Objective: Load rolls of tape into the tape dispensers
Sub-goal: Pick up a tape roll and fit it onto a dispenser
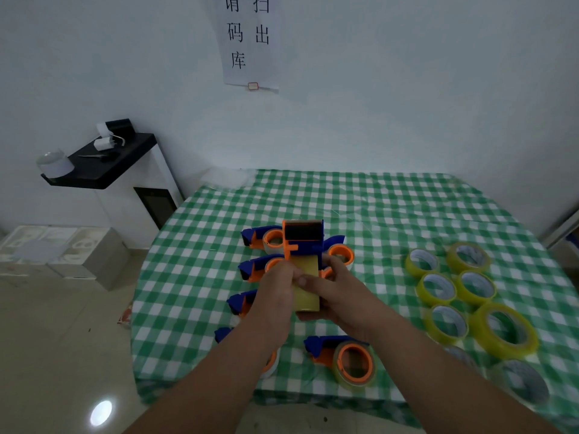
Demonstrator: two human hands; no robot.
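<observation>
Both hands hold one blue and orange tape dispenser [302,238] above the table, its head pointing away from me. A yellowish roll of tape [306,277] sits in it, seen edge-on. My left hand [277,292] pinches the tape at the roll's left side. My right hand [335,296] grips the roll and the dispenser's body from the right and below. Several loaded dispensers lie on the cloth around and under my hands, one at the front [344,355]. Several loose yellow tape rolls [454,286] lie on the right.
The table has a green and white checked cloth [391,208]. A white cabinet with a black top [103,161] stands at the left wall. Grey boxes [62,252] sit on the floor to the left. A paper sign [249,39] hangs on the wall.
</observation>
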